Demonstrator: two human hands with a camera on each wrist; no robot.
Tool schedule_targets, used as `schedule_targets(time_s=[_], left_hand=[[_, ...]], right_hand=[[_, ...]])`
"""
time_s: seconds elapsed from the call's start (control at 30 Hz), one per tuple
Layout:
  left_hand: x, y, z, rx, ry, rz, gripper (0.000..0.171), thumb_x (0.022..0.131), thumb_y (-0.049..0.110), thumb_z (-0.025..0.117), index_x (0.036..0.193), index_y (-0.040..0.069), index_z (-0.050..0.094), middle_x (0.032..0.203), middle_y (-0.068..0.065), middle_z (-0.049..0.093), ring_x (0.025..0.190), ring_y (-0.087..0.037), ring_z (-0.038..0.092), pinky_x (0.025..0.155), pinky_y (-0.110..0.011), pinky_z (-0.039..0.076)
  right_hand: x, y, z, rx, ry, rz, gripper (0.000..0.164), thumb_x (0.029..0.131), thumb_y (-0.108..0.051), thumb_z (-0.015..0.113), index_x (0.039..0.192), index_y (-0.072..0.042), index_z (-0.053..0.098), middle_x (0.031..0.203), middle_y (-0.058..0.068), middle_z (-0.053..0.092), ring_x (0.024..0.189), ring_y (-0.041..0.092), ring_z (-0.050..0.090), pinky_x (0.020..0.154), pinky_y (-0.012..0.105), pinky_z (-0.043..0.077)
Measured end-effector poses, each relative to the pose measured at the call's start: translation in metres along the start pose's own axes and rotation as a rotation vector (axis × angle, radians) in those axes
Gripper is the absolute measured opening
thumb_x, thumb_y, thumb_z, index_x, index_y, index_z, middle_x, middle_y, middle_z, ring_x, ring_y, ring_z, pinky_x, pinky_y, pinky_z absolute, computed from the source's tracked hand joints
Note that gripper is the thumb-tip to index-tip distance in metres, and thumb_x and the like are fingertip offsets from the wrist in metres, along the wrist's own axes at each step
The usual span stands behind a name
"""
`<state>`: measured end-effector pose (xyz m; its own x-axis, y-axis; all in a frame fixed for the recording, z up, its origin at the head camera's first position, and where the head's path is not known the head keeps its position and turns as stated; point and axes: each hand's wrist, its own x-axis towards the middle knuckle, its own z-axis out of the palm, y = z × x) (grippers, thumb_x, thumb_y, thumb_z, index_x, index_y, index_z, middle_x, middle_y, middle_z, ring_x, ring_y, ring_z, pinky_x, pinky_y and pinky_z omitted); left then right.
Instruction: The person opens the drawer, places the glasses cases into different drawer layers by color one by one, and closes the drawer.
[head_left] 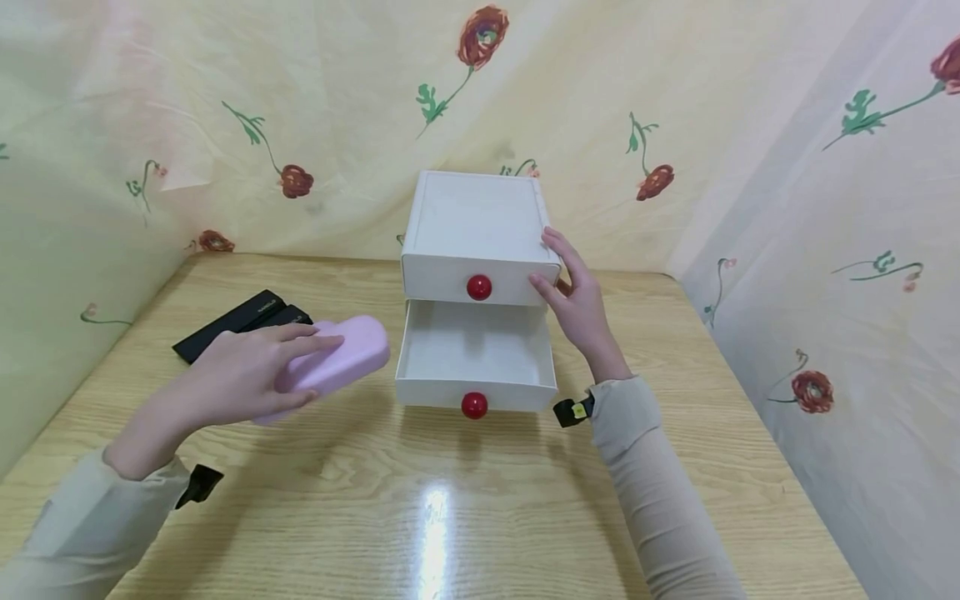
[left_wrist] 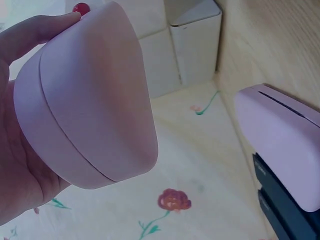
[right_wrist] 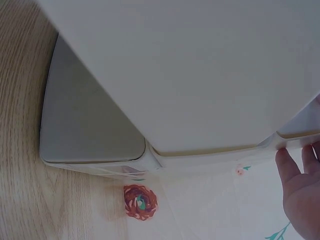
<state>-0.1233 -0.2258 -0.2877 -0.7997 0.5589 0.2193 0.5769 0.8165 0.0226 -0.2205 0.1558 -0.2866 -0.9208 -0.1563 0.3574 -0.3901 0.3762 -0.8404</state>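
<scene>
My left hand (head_left: 251, 375) grips a lilac case (head_left: 341, 354) with a seam round it, shaped like a glasses case, above the table. In the left wrist view the thumb lies along one side of this case (left_wrist: 100, 95), with the palm behind it. My right hand (head_left: 581, 312) holds the upper front corner of a white drawer cabinet (head_left: 480, 217), thumb on the front and fingers at the side edge. Below the top drawer, an open drawer (head_left: 476, 395) with a red knob juts forward, bare inside. The right wrist view shows a closed drawer (right_wrist: 92, 110) underneath it.
Black boxes (head_left: 232, 327) lie on the wooden table (head_left: 337, 517) at the left, partly behind my left hand. A second lilac case (left_wrist: 280, 140) sits near them in the left wrist view. Flower-patterned cloth (head_left: 360, 108) hangs behind and beside the table.
</scene>
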Motion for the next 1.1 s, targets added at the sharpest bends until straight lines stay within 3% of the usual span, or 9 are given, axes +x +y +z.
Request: schedule_targets(time_s=[0.47,0.67,0.83,1.1], left_hand=[[0.013,0.011,-0.015,-0.030,0.024,0.080,0.055,0.078,0.035,0.076,0.129,0.020,0.063,0.124,-0.009,0.067,0.080,-0.017,0.064,0.048,-0.021,0.037],[0.024,0.018,-0.020,-0.053,0.012,0.104,0.054,0.079,0.034,0.075,0.130,0.019,0.062,0.125,-0.009,0.066,0.081,-0.018,0.064,0.054,-0.023,0.041],[0.034,0.022,-0.022,-0.066,-0.015,0.105,0.053,0.080,0.035,0.074,0.130,0.020,0.062,0.127,-0.009,0.065,0.075,-0.016,0.063,0.052,-0.023,0.040],[0.050,0.028,-0.021,-0.108,-0.049,0.112,0.054,0.081,0.035,0.074,0.131,0.020,0.061,0.129,-0.011,0.063,0.079,-0.018,0.062,0.053,-0.022,0.039]], right_hand=[[0.000,-0.001,0.000,0.016,-0.001,-0.004,0.055,0.096,-0.012,0.059,0.147,-0.005,0.038,0.159,0.008,0.029,0.149,0.025,0.021,0.113,0.058,0.031],[0.000,-0.001,0.000,0.021,0.002,-0.005,0.056,0.096,-0.011,0.059,0.147,-0.004,0.038,0.159,0.008,0.030,0.149,0.026,0.022,0.113,0.059,0.031],[0.000,-0.001,0.000,0.018,0.001,-0.005,0.055,0.096,-0.012,0.059,0.147,-0.004,0.038,0.159,0.008,0.029,0.149,0.026,0.022,0.113,0.059,0.031],[0.002,0.005,0.000,0.027,0.003,-0.006,0.056,0.096,-0.011,0.059,0.148,-0.007,0.038,0.159,0.006,0.029,0.149,0.024,0.022,0.113,0.059,0.031]])
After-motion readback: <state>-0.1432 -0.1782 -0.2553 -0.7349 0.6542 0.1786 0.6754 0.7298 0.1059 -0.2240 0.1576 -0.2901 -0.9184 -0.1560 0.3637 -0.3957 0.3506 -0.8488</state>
